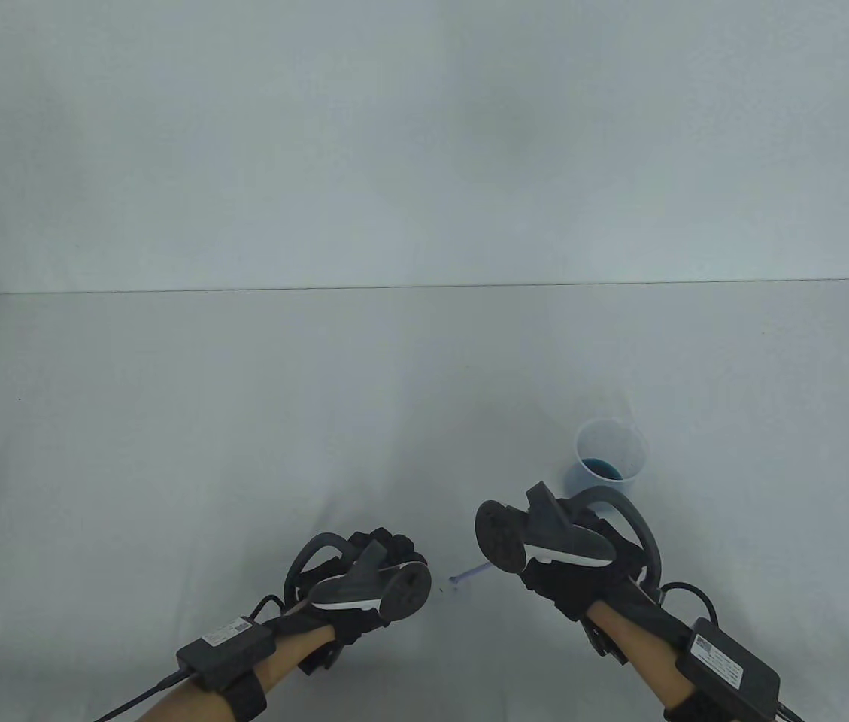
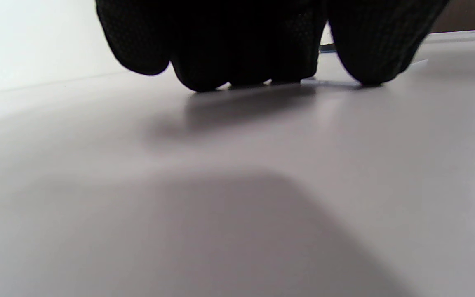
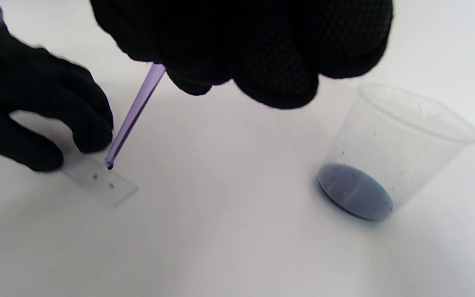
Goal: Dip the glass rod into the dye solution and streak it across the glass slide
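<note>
Right hand [image 3: 241,45] clamped on glass rod [image 3: 134,113], tip over glass slide [image 3: 101,181]; left hand [image 3: 35,111] pinning slide's end; risks: slide skidding, dye dripping astray.

I wore black knit sensor gloves with a fine dotted weave on my left hand [image 1: 364,579] and my right hand [image 1: 574,568]. A dark grey tracker [image 1: 544,530] with a round disc face, a ring-shaped loop and a white stripe along its edge was strapped to the back of each. Each forearm carried a black strap with a flat black box [image 1: 729,665] bearing a small white label, and dark cables ran from it.
</note>
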`<state>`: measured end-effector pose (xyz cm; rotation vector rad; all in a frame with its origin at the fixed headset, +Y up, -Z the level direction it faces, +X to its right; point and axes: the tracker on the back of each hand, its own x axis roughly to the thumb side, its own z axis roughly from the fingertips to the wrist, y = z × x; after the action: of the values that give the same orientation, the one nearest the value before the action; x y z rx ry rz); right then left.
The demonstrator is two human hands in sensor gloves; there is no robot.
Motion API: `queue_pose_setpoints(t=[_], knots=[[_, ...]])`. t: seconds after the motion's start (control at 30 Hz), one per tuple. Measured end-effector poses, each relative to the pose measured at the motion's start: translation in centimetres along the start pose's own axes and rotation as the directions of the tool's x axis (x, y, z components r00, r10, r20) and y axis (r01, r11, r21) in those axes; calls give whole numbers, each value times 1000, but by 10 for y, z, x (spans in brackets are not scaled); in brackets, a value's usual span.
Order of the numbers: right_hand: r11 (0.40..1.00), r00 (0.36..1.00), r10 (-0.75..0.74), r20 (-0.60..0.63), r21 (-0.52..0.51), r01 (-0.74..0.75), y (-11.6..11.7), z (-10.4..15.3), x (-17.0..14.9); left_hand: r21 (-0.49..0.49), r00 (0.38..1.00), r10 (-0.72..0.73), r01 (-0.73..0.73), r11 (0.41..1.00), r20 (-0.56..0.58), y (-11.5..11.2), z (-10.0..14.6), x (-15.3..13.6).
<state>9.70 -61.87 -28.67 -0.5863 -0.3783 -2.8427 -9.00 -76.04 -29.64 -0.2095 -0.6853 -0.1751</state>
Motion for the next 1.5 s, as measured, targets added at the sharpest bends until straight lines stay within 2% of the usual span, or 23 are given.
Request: queue_pose_setpoints(t=[0.13, 0.33, 0.5, 0.67, 0.73, 1.03, 1.23, 1.5], knots=[[996, 999, -5, -38, -93, 1, -31, 12, -13, 0, 1000, 0, 0, 1000, 0, 0, 0, 0], [975, 977, -13, -212, -221, -35, -77, 31, -60, 0, 1000, 0, 0, 1000, 1, 0, 0, 0], [976, 931, -29, -363, -213, -52, -87, 32, -102, 0, 1000, -1, 1, 1000, 0, 0, 0, 0], [986, 868, -23, -496, -154, -62, -70, 22, -137, -1, 1000, -1, 1, 1000, 0, 0, 0, 0], [993, 853, -28, -521, -109, -34, -53, 13, -146, -1, 1000, -1, 1, 1000, 0, 0, 0, 0], [1000, 842, -20, -539, -24, 8, 12, -24, -149, 0, 1000, 0, 0, 1000, 1, 0, 0, 0], [1000, 841, -23, -541, -26, 10, 33, -35, -146, 0, 1000, 2, -2, 1000, 1, 0, 0, 0], [999, 836, -34, -548, -31, 20, 45, -37, -146, 0, 1000, 2, -2, 1000, 2, 0, 0, 0]])
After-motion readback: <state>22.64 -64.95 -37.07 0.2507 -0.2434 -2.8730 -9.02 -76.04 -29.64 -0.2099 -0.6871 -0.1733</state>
